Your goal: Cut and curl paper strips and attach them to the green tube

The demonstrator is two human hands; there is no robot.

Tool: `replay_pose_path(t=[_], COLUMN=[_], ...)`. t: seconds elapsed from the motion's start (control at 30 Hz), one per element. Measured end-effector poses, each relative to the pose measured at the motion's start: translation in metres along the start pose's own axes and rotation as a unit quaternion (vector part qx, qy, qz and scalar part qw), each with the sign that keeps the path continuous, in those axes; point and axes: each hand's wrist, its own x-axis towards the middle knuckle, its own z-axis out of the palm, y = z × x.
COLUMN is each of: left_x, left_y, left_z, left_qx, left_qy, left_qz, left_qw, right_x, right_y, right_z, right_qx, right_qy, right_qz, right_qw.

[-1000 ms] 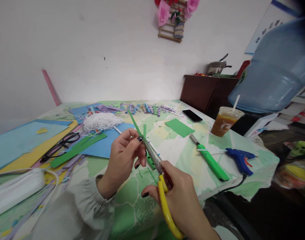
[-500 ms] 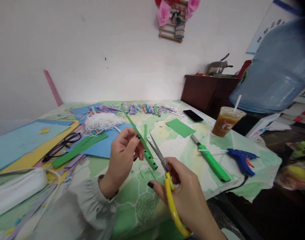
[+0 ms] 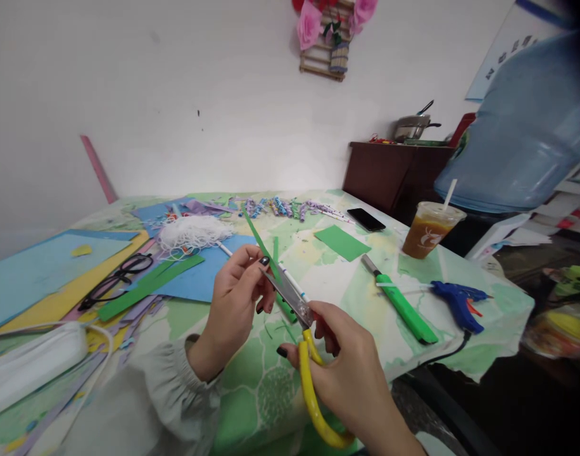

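Between thumb and fingers, my left hand (image 3: 235,304) pinches a thin green paper strip (image 3: 256,233) that points up and away. My right hand (image 3: 349,367) grips yellow-handled scissors (image 3: 309,386), whose slightly parted blades reach the strip beside my left fingertips. Behind the blades is a white stick (image 3: 294,282) with coloured marks. A green piece with dark holes (image 3: 286,308) lies below, partly hidden by the blades. Farther back on the table are a green paper rectangle (image 3: 342,242) and a row of curled coloured paper pieces (image 3: 275,207).
Left: white string (image 3: 192,234), glasses (image 3: 116,278), coloured paper sheets (image 3: 47,263) and a white mask (image 3: 38,364). Right: green-handled knife (image 3: 406,309), blue glue gun (image 3: 461,303) with its cord, iced drink cup (image 3: 430,231) and black phone (image 3: 366,219).
The scissors and my right hand have moved left and up, bringing the blades to the strip by my left fingers. The strip's far end has shifted slightly right.
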Motion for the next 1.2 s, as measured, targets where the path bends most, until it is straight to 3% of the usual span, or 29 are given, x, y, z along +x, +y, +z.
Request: replay_pose_path(t=[0.6,1.07,1.2], left_x=[0.0006,0.0054,0.0072], left_y=[0.0024,0.0024,0.0034], left_z=[0.0032,-0.0004,-0.0021], left_qx=[0.001,-0.016,-0.015], left_qy=[0.033,0.046,0.050], left_qz=[-0.003,0.014,0.022], left_qw=[0.999,0.999,0.998], right_x=[0.0012,0.0001,-0.0004], right_y=[-0.0005,-0.0010,0.0004], right_z=[0.0000,-0.0043,-0.0033], right_qx=[0.013,0.056,0.047], right_qy=[0.000,-0.065,-0.057], right_qz=[0.005,0.036,0.034], right_qw=[1.000,0.996,0.997])
